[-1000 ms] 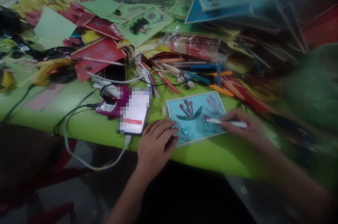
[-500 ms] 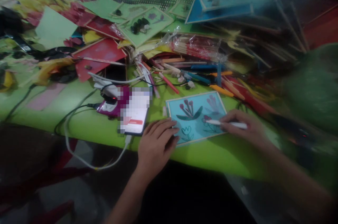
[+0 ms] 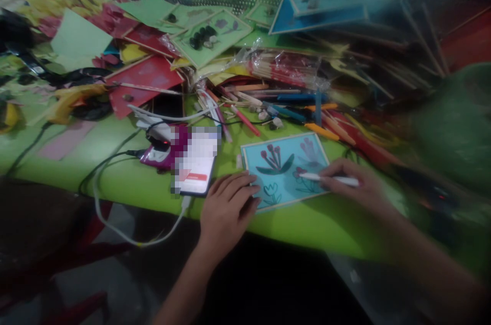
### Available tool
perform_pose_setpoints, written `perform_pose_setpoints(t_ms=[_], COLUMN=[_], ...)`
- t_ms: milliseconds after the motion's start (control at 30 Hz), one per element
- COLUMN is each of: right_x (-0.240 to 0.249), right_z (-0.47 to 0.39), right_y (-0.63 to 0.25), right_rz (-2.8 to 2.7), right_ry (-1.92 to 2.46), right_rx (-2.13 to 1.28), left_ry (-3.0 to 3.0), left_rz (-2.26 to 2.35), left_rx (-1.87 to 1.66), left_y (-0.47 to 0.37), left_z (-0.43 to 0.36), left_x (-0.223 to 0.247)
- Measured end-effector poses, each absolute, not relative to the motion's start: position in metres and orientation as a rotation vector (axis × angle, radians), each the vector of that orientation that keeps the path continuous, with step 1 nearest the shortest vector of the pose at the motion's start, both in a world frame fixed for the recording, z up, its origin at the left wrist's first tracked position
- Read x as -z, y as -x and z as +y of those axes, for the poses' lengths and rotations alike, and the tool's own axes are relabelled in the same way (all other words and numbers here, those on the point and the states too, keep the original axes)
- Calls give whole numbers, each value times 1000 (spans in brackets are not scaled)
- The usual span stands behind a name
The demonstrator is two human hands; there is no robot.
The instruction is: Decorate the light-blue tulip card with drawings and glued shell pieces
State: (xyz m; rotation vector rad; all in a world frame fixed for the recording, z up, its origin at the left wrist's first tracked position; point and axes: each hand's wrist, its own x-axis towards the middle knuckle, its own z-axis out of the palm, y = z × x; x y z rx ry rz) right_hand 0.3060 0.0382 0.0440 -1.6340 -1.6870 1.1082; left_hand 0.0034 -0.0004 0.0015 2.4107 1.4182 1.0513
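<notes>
A blue card [image 3: 286, 182] with a thin pale frame lies on the green table, bearing several drawn flowers in dark red, green and purple. My left hand [image 3: 229, 202] rests flat at the card's left edge, fingers stretched out and fingertips touching it. Between the fingers of my right hand [image 3: 351, 182] is a white marker [image 3: 341, 180]. The marker's tip meets the dark red petals of the lower right flower. Just left of my left hand lies a lit phone [image 3: 199, 169], plugged into a white cable [image 3: 153, 239].
A purple power strip [image 3: 157, 156] with plugs sits beside the phone. Behind the card are loose pens, small stones and an orange-handled tool [image 3: 322, 131]. Farther back lie framed cards [image 3: 148, 85], coloured paper and wrapped sticks [image 3: 284, 67]. A green rounded object [image 3: 456, 115] stands at right.
Almost nothing differs. The dark red colouring on the lower right flower looks slightly fuller, and the marker tip has shifted very little. My left hand stays in place.
</notes>
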Motion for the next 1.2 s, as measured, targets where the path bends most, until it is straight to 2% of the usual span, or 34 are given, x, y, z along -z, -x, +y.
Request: perform_pose_setpoints(t_ms=[1200], right_x=[-44], right_z=[37], right_y=[-306], right_rz=[-1679], right_ry=[1643], right_rx=[-1088], left_ry=[-2400], left_rz=[1416], left_rx=[-1060], left_y=[-3], left_z=[0], left_x=[-2])
